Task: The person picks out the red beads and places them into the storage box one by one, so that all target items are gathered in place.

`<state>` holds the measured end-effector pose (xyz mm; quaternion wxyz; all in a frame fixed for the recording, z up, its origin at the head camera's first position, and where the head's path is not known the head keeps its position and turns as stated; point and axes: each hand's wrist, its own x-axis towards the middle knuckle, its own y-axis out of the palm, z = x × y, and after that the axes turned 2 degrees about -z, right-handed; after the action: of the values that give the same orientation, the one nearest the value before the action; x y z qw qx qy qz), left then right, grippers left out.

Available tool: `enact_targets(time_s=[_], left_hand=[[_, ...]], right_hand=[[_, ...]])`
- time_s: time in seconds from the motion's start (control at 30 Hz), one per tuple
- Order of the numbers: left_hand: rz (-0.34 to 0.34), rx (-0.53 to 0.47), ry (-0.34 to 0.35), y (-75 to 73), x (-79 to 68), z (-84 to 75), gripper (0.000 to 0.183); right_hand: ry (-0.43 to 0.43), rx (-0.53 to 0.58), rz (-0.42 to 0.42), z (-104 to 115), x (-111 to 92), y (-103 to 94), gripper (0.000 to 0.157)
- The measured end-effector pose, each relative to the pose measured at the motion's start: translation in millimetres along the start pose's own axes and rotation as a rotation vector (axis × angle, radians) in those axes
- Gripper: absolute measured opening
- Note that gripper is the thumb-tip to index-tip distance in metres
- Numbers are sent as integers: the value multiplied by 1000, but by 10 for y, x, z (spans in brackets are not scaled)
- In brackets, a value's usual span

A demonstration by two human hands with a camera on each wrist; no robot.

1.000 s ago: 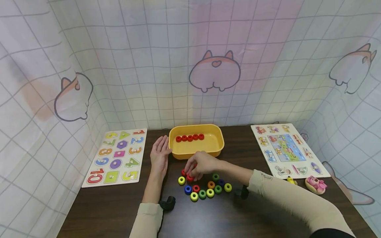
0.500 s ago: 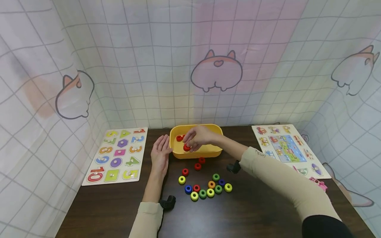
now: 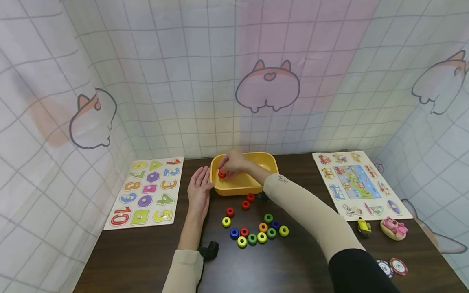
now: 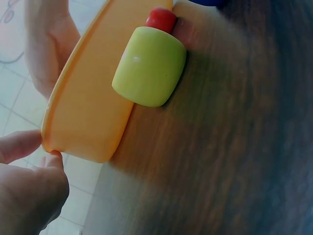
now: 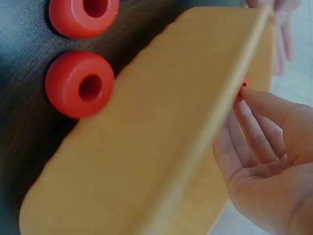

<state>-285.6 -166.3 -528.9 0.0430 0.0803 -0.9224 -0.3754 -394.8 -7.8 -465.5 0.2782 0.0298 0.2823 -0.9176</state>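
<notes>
With the right hand (image 3: 233,161), pinched a glossy red ring-shaped bead (image 3: 221,174) inside the rounded yellow plastic tray (image 3: 239,191). Rested the straight-fingered left hand (image 3: 199,193) at the tray's left end. Judged the bead light, hard, perhaps slippery, best gripped by its sides.

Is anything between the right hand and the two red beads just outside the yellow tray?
Yes: the yellow tray's near wall. The right hand is inside, pinching another red bead, while those two red beads lie outside on the table. Nothing else visible stands between.
</notes>
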Motion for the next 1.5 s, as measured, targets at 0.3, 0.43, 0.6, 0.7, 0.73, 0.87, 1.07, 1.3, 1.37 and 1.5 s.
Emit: enact_targets(time_s=[0.3,0.43,0.6,0.7,0.73,0.87,1.07,1.3,1.37,1.5], left_hand=[[-10,20,15,-7,34,50,72],[0,21,29,-14,41,56,73],[-8,24,34,-14,47,57,73],[-17,30,30,-12,51,50,72],[-17,33,30,-11,52,46,72],[-12,39,35,-19,52,22,72],[-25,38,44,-50,56,-18,71],[-24,33,2,-35,14,-24,71],[-21,33,-1,-20,0,-22,71],[-12,23,2,12,-10,-13,72]], right_hand=[[-28,-131,-46,-59,10,81,24],[-54,-94,-31,-14,-60,14,28],[-143,-89,6,123,-349,-85,23],[-226,-132,41,191,-596,-87,20],[-253,-148,53,198,-673,-75,20],[-281,-192,131,190,-935,31,19],[-211,-248,218,73,-1075,310,21],[-177,-305,213,-87,-1104,535,18],[-180,-312,210,-124,-1105,553,18],[-154,-258,207,-180,-1099,550,17]])
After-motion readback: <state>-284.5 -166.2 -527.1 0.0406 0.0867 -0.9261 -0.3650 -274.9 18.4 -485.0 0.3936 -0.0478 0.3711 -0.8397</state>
